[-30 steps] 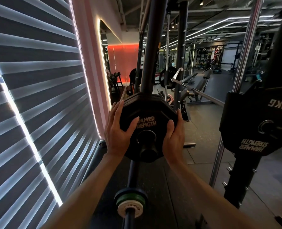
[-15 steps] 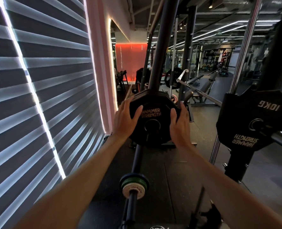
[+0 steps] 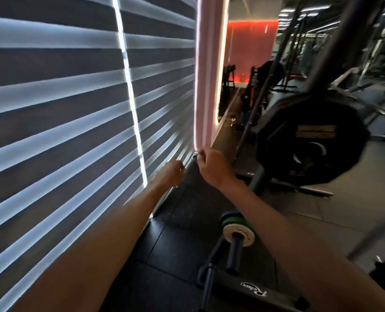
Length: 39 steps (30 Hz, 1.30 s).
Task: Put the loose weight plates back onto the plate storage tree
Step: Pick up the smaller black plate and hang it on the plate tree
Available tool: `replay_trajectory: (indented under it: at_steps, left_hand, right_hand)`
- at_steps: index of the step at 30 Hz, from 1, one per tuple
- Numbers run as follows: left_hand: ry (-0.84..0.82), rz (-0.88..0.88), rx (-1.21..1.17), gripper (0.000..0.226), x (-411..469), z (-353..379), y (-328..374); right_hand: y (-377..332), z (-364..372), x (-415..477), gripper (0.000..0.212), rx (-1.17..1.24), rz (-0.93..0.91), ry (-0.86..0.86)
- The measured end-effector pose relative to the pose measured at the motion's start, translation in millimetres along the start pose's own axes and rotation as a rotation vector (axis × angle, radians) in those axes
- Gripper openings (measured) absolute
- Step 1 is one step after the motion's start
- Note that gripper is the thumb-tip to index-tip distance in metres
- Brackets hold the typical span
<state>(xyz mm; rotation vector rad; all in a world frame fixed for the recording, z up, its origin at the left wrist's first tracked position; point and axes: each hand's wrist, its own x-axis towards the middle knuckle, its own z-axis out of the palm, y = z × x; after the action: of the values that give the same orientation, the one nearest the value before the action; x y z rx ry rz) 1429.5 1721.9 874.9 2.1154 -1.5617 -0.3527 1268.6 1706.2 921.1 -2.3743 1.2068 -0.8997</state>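
Head view: I see left hand (image 3: pixel 171 174) and right hand (image 3: pixel 211 167) side by side, fingers loosely curled, gripping nothing, near blind (image 3: pixel 74 109). Black weight plate (image 3: pixel 311 145) hangs on storage tree (image 3: pixel 258 182), right of both.

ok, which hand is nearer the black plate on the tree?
Right. Right hand sits left of the black plate, not touching; left hand farther left, near the blinds.

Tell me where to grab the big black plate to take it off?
I'd hold the plate by its rim, one hand each side, from the front. Its face looks flat, and it hangs on a peg, so it slides off toward you.
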Motion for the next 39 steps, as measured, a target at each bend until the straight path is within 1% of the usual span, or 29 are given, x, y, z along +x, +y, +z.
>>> replay_trajectory:
  at_steps: [2,5,9,11,14,16,20,25,29,32,34,36,37,39]
  left_hand:
    - [-0.083,-0.048,0.048,0.025,10.3,13.0,-54.5]
    - [-0.218,-0.149,0.095,0.028,23.9,35.7,-126.6]
    - [-0.437,-0.271,0.075,0.025,44.1,67.5,-214.1]
    - [-0.500,-0.271,0.043,0.025,57.6,81.5,-241.6]
    - [-0.559,-0.287,0.020,0.030,81.1,103.3,-265.9]
    - [-0.625,-0.288,0.015,0.029,101.9,117.3,-274.0]
    - [-0.705,-0.275,0.044,0.030,164.4,142.8,-277.8]
    - [-0.820,-0.235,0.090,0.030,283.1,176.7,-276.7]
    - [-0.813,-0.206,0.188,0.031,396.9,196.7,-260.9]
    - [-0.861,-0.154,0.232,0.032,481.4,205.7,-243.2]
    - [-0.840,-0.112,0.200,0.031,539.6,213.9,-233.5]
    - [-0.800,-0.113,0.110,0.028,589.9,220.7,-223.7]
    - [-0.789,-0.111,0.082,0.028,616.4,225.4,-218.9]
    - [-0.811,-0.112,0.041,0.027,670.4,239.5,-213.8]
  right_hand:
    - [7.8,55.3,11.8,0.025,-0.056,0.075,-0.195]
    - [24.1,131.2,26.1,0.026,-0.087,0.163,-0.436]
    - [35.6,225.2,43.4,0.030,-0.107,0.255,-0.760]
    - [42.7,262.3,49.3,0.032,-0.110,0.291,-0.892]
    - [56.1,300.0,60.6,0.033,-0.125,0.361,-1.015]
    - [68.0,318.4,73.7,0.033,-0.123,0.404,-1.051]
    - [106.3,348.1,116.3,0.032,-0.104,0.471,-1.050]
    - [178.9,386.4,197.4,0.033,-0.075,0.562,-1.035]
    - [242.9,401.1,283.7,0.036,-0.060,0.627,-1.027]
    - [285.4,401.0,357.7,0.037,-0.045,0.643,-1.027]
    - [314.5,402.0,407.9,0.039,-0.041,0.619,-1.001]
    - [339.1,404.3,451.6,0.040,-0.042,0.611,-0.984]
    - [351.6,407.8,473.9,0.037,-0.052,0.616,-0.971]
    - [377.2,416.9,518.4,0.018,-0.072,0.623,-0.953]
